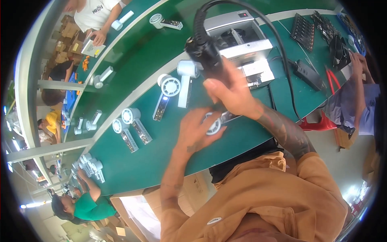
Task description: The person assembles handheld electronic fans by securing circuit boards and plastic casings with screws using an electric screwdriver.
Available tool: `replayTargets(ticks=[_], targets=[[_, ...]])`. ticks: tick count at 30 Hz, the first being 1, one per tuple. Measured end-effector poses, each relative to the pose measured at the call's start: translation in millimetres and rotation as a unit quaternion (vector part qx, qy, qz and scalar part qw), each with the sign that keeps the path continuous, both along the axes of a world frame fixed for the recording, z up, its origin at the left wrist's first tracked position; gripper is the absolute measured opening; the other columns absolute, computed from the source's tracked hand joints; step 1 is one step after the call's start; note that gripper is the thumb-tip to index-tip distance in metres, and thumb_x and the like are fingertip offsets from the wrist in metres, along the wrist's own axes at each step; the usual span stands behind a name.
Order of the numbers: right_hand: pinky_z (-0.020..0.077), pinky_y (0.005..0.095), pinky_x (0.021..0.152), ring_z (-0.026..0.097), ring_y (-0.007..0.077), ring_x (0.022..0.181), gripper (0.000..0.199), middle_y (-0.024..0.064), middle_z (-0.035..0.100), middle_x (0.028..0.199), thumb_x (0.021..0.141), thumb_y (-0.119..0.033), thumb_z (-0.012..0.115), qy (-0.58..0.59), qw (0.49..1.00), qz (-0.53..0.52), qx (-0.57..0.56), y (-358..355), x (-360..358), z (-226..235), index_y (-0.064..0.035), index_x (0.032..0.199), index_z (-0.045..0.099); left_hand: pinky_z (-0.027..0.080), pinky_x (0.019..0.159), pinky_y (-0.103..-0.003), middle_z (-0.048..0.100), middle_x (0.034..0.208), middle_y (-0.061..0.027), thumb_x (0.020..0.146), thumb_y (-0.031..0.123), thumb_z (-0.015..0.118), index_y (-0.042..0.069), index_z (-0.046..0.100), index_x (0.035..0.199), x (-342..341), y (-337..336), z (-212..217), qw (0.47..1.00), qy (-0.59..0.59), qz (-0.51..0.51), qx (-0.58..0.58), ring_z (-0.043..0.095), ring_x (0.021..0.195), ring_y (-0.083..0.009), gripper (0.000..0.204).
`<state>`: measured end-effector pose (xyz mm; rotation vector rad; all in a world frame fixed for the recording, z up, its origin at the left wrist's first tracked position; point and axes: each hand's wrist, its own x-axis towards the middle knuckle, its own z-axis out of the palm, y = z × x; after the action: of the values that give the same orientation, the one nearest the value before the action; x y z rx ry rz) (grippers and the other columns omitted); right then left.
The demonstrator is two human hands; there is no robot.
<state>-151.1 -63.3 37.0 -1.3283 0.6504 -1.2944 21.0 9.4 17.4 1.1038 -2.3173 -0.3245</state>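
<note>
Black and cylindrical, a corded hand tool (pixel 206 58) sits in the right hand (pixel 238 94), fingers wrapped round it, raised above the green tabletop (pixel 117 169). Near and slightly left, the half-curled left hand (pixel 195 131) grips a pale-blue, round-headed plastic handheld fan (pixel 214 126) by its head. A loose grip could let the fan twist; the looping black cable (pixel 291 86) might snag on the silver metal box (pixel 256 49) at the far side, jerking the tool.

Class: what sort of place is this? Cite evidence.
Probably an electronics assembly workshop: handheld fans with exposed circuit boards lie on a green workbench, and the right hand grips a corded black power tool.
</note>
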Motion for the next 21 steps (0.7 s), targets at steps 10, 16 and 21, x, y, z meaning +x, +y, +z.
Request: replayTargets(ticks=[10, 16, 21], targets=[[0.0434, 0.0247, 0.057, 0.053, 0.0074, 0.064, 0.034, 0.0007, 0.055, 0.077, 0.098, -0.023, 0.063, 0.033, 0.998, 0.027, -0.035, -2.3, -11.9, 17.3, -0.0024, 0.121, 0.049, 0.052, 0.063, -0.038, 0.067, 0.083, -0.0153, 0.072, 0.026, 0.08, -0.001, 0.071, 0.097, 47.6, 21.2, 48.2, 0.969, 0.104, -0.003, -0.226, 0.065, 0.071, -0.0288, 0.038], [0.0481, 0.0337, 0.065, 0.06, 0.0185, 0.069, 0.055, 0.011, 0.062, 0.08, 0.096, -0.043, 0.065, 0.038, 0.999, 0.032, -0.005, -4.5, -14.9, 16.8, -0.0004, 0.127, 0.051, 0.051, 0.07, -0.035, 0.067, 0.093, -0.0183, 0.091, 0.027, 0.062, -0.007, 0.065, 0.104, 83.7, -25.6, 62.7, 0.893, 0.131, 0.256, -0.345, 0.063, 0.079, -0.0278, 0.037], [0.0504, 0.037, 0.068, 0.067, 0.0253, 0.074, 0.059, 0.0164, 0.066, 0.086, 0.097, -0.045, 0.062, 0.047, 0.997, -0.001, -0.062, -7.5, -5.6, 9.4, 0.0004, 0.131, 0.049, 0.049, 0.07, -0.03, 0.063, 0.087, -0.0085, 0.095, 0.019, 0.058, -0.003, 0.064, 0.108, 136.0, -98.8, 32.7, 0.905, 0.234, 0.332, -0.128, 0.058, 0.077, -0.0153, 0.026]])
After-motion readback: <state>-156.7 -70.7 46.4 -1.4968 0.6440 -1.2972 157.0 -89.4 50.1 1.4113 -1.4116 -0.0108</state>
